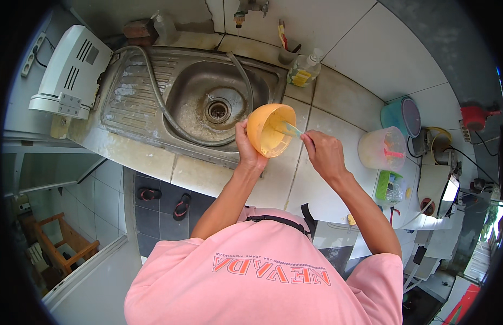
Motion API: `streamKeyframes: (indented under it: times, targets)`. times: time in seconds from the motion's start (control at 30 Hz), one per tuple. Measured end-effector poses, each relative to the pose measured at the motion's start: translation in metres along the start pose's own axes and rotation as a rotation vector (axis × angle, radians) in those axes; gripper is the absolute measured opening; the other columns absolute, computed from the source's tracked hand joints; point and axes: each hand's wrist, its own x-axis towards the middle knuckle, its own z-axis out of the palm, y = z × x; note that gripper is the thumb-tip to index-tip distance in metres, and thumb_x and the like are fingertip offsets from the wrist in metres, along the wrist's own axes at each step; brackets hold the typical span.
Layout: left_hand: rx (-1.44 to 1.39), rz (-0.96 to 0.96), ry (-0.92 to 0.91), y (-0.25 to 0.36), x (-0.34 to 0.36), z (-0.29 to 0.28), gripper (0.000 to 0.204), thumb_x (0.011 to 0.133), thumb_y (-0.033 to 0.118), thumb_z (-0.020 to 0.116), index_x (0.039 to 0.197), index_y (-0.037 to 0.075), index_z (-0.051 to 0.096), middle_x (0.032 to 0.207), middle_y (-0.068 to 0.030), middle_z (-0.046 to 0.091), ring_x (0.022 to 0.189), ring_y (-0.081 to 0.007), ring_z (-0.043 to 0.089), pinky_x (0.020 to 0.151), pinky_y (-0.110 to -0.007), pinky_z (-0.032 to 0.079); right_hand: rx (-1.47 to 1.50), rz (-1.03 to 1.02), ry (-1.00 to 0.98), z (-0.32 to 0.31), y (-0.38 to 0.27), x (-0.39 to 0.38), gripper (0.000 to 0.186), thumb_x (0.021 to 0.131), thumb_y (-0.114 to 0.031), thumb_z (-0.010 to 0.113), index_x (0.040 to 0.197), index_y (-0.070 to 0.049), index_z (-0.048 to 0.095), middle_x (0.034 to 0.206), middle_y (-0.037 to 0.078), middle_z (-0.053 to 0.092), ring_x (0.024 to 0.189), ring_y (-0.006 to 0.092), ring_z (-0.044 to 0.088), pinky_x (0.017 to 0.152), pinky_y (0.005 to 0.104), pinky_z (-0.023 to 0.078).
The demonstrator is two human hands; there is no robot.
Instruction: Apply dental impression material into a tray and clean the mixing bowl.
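Note:
An orange-yellow bowl point(270, 120) is tipped on its side over the counter beside the sink's right edge, its opening turned toward the right and showing a pale yellow coating inside. My left hand point(250, 146) grips it from the left and below. My right hand point(324, 154) is closed on the handle of a light blue-green translucent spatula point(289, 129), whose end reaches into the bowl.
Left of centre is a steel sink point(181, 92) with a grey hose point(154, 89), beside a white appliance point(70, 73). A soap bottle point(303, 73) stands behind; right are a translucent bucket point(376, 149), teal container point(403, 116) and green tray point(384, 185). Sandals point(181, 207) lie below.

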Motion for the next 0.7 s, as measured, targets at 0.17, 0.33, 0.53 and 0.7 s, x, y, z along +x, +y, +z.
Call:
streamKeyframes:
  times: [0.17,0.33,0.53,0.7]
  targets:
    - [-0.007,-0.032,0.031,-0.006,0.006,-0.01,0.038,0.093,0.036,0.036,0.106,0.008,0.057,0.108,-0.0068,0.062,0.102,-0.0198,0.059,0.089,-0.036,0.048,0.777,0.878,-0.759,-0.008,-0.013,-0.012,0.025,0.09,-0.022,0.058,0.092,-0.002,0.071,0.067,0.019,0.061,0.053,0.0316,0.057,0.05,0.0365,0.042]
    - [-0.041,-0.034,0.071,-0.01,0.001,-0.012,0.037,0.092,0.035,0.036,0.107,0.007,0.057,0.108,-0.0067,0.062,0.102,-0.0199,0.059,0.089,-0.035,0.048,0.026,0.055,-0.35,-0.038,-0.03,0.004,0.018,0.091,-0.019,0.058,0.088,-0.003,0.066,0.063,0.011,0.057,0.057,0.0276,0.059,0.05,0.0379,0.044]
    - [0.031,0.079,0.028,-0.002,-0.004,-0.003,0.044,0.091,0.036,0.036,0.113,0.004,0.057,0.111,-0.0092,0.062,0.104,-0.0211,0.059,0.091,-0.037,0.048,-0.152,-0.016,-0.14,-0.026,-0.002,0.017,0.018,0.09,-0.019,0.06,0.083,-0.004,0.066,0.068,0.011,0.063,0.061,0.0306,0.063,0.054,0.0418,0.049]
    - [0.073,0.141,-0.071,-0.002,0.0,0.0,0.042,0.09,0.032,0.033,0.114,0.004,0.053,0.111,-0.0092,0.06,0.106,-0.0216,0.056,0.093,-0.036,0.045,1.236,1.117,-0.741,-0.011,-0.046,-0.013,0.024,0.093,-0.021,0.059,0.093,-0.001,0.071,0.058,0.001,0.059,0.049,0.008,0.049,0.048,0.0289,0.04]
